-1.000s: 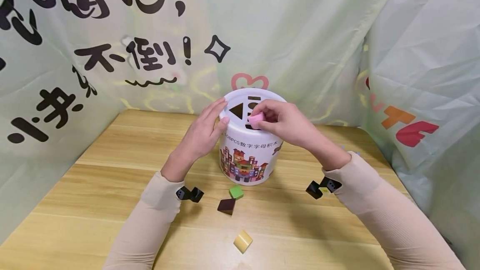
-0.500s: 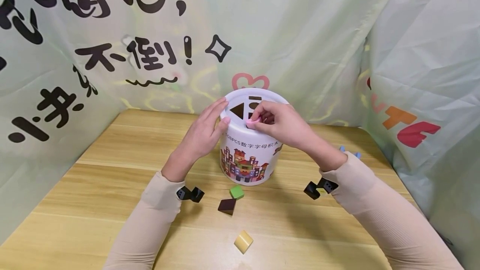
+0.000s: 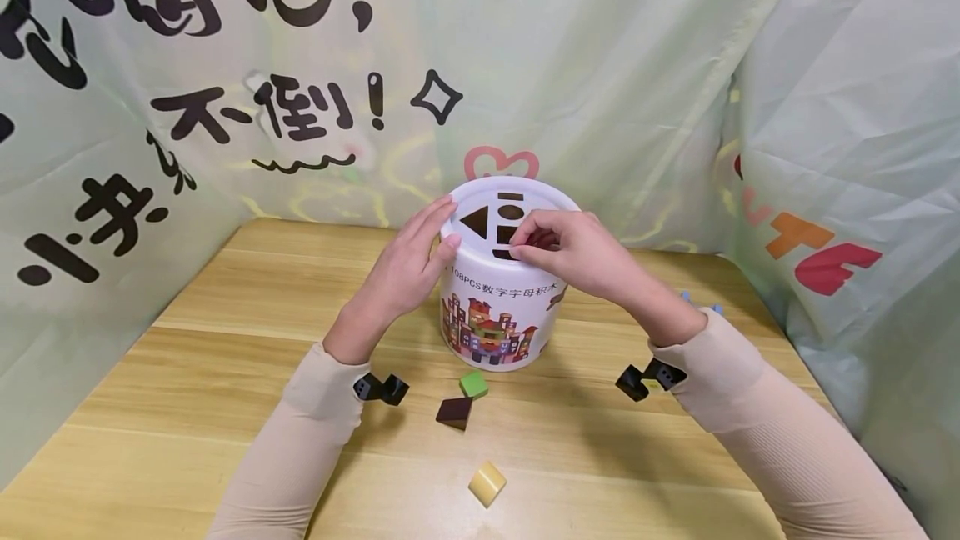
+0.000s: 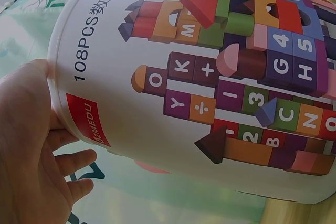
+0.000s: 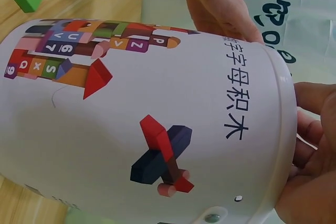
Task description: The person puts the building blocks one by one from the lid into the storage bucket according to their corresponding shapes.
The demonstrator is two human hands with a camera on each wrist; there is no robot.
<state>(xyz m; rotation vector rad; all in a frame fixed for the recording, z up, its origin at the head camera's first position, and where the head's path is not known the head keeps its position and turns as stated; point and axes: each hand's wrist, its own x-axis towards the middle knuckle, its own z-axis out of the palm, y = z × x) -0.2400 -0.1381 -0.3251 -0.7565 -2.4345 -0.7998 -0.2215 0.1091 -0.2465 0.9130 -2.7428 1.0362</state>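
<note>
A white lidded bucket (image 3: 498,307) with printed building blocks stands upright on the table. Its lid (image 3: 457,244) has several dark cut-out holes, one of them triangular. My left hand (image 3: 408,265) rests against the left rim, fingers mostly straight; the left wrist view shows its fingers (image 4: 77,162) spread beside the bucket's edge. Over the lid's front right is my right hand (image 3: 573,248), fingers loosely bent above the slots, with nothing visible between thumb and index. No pink block shows now. In the right wrist view, the right hand's fingers (image 5: 310,129) are partly hidden behind the rim.
In front of the bucket lie a green block (image 3: 473,384), a dark brown wedge block (image 3: 454,412) and a pale yellow block (image 3: 487,484). Something small and blue (image 3: 717,309) shows behind the right sleeve. Printed cloth (image 3: 600,65) hangs around the wooden table (image 3: 187,407).
The pink block held by my right hand sank into the front slot of the lid and is out of sight. The right fingers have let go; the left hand stays at the rim.
</note>
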